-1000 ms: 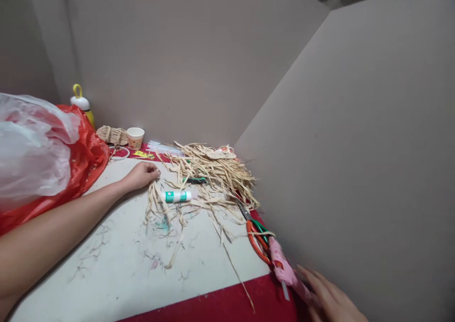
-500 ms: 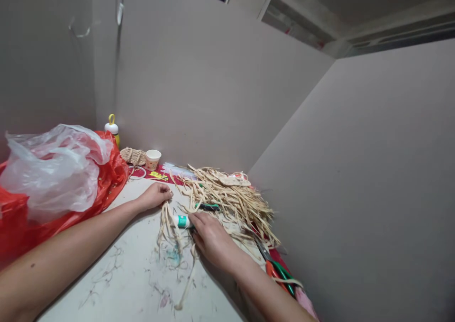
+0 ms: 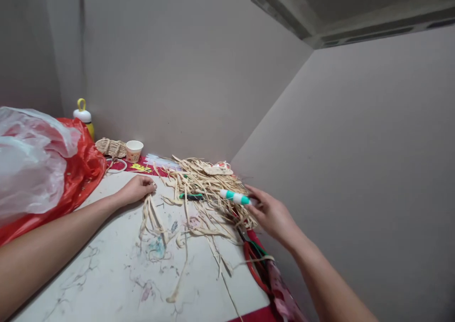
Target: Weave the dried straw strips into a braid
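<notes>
Working at a white-topped counter (image 3: 106, 270), a person has gathered one bunch and left most of the straw loose. A broad pile of straw strips (image 3: 213, 177) lies unsorted toward the back, with stray strips scattered in front. The left hand (image 3: 135, 189) rests near the middle, its fingers pressed together over the upper end of a small bunch of strips (image 3: 151, 213), whose loose ends fan out along the surface, apparently neither plaited nor glued. The right hand (image 3: 272, 213) holds a green-and-white tube (image 3: 235, 197) above the pile's right side, fingers pinching one end; whether it is capped cannot be told.

Crowding the left are a red plastic bag (image 3: 87, 170) and a whitish bag (image 3: 35, 161), close to the forearm. Scissors (image 3: 250, 267) lie at the right edge beside a pink-wrapped object (image 3: 279, 284). Along the back stand a bottle (image 3: 82, 115), an oval woven piece (image 3: 110, 147) and a paper cup (image 3: 134, 152). Between the hands, stray strips and a dark, green-edged tool (image 3: 192, 197) clutter the way; yellow bits (image 3: 141, 167) lie beyond.
</notes>
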Demonstrator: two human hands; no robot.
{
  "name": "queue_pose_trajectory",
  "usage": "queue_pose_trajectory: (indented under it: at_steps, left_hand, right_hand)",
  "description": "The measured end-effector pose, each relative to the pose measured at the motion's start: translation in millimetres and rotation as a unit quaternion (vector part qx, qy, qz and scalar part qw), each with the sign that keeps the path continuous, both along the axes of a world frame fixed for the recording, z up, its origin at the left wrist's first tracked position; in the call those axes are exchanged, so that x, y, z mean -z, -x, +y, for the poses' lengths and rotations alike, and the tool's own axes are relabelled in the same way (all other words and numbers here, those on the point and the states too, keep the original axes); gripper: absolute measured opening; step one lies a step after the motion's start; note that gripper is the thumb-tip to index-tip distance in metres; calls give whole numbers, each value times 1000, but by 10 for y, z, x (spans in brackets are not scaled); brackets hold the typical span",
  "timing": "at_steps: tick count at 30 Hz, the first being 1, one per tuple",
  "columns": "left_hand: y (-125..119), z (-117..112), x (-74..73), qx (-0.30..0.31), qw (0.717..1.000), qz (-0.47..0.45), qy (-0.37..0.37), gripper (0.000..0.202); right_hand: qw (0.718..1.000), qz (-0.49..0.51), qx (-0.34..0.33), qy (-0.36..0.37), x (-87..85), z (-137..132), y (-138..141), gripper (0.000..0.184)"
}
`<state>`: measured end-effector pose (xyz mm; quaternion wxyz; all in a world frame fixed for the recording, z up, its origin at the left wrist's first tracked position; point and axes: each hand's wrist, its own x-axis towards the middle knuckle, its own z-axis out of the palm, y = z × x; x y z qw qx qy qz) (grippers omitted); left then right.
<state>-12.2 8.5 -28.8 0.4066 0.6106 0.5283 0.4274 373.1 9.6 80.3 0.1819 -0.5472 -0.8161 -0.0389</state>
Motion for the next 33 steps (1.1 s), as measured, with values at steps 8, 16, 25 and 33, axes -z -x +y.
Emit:
queue_pose_trajectory:
  at_steps: [8, 16, 25, 33]
  left_hand:
    - [13, 10, 16, -3, 999, -41, 6, 28]
    - [7, -48, -42, -19, 992, -115, 43, 28]
    - [215, -10, -141, -86, 967, -235, 43, 27]
    - [288, 51, -63, -141, 956, -256, 37, 25]
  right_hand:
    - [960, -213, 180, 21, 489, -361, -545, 28]
    - [965, -242, 100, 27, 203, -295, -90, 19]
    - [932, -152, -326, 46, 615, -343, 1594, 51]
    - [930, -170, -324, 29, 815, 369, 1446, 39]
